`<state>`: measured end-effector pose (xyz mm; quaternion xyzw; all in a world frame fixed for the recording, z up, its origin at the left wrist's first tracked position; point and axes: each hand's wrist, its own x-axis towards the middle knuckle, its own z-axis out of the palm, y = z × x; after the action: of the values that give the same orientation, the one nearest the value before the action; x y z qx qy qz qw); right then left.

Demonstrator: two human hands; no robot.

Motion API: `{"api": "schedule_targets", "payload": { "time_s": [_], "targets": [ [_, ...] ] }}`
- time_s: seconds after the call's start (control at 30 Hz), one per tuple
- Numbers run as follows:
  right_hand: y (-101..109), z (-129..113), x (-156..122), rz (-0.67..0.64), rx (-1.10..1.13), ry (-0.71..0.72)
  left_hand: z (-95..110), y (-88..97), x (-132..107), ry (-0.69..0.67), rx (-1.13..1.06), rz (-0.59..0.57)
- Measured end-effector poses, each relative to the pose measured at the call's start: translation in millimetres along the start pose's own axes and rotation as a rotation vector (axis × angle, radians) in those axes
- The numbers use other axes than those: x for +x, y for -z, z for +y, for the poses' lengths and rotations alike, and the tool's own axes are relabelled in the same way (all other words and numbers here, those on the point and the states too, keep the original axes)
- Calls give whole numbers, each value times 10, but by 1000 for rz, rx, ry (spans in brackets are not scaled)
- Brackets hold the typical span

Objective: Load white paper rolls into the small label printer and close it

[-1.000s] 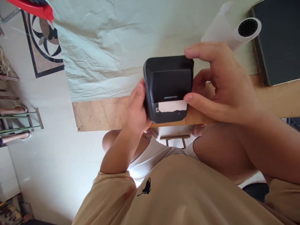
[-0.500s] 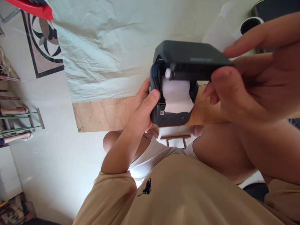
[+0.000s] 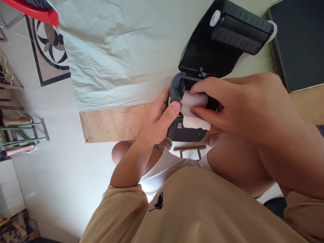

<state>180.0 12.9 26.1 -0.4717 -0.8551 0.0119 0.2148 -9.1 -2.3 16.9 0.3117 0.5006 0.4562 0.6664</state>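
Note:
A dark grey label printer (image 3: 188,134) is held above the table's near edge, its lid (image 3: 212,50) swung up and back. On the raised lid sits a black roller part with white round ends. My left hand (image 3: 162,118) grips the printer's left side, thumb on the top rim. Inside the compartment lies a white paper roll (image 3: 191,104), its torn end hanging over the printer's front. My right hand (image 3: 235,104) reaches in from the right, with thumb and a finger on the roll. Its other fingers are partly hidden.
A pale cloth (image 3: 121,50) covers the wooden table (image 3: 108,125). At the right lies a black flat object (image 3: 301,44) with a light rim. A red plastic edge (image 3: 40,14) shows top left. Another person's legs (image 3: 19,150) rest by a green-framed stool at far left.
The printer's lid has gone from partly raised to wide open. My right hand has let go of the lid and moved down and left onto the paper roll. My left hand keeps its hold.

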Motion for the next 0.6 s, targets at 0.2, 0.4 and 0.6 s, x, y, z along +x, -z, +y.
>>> {"api": "schedule_targets", "payload": {
  "time_s": [0.2, 0.4, 0.6],
  "targets": [
    [139, 11, 5, -56, 310, -109, -60, -104, -41, -131, 15, -6],
    [138, 170, 8, 142, 943, -432, -80, 30, 31, -93, -48, -108],
    [39, 214, 4, 81, 348, -408, -73, 42, 31, -87, -42, -100]
  ]
}}
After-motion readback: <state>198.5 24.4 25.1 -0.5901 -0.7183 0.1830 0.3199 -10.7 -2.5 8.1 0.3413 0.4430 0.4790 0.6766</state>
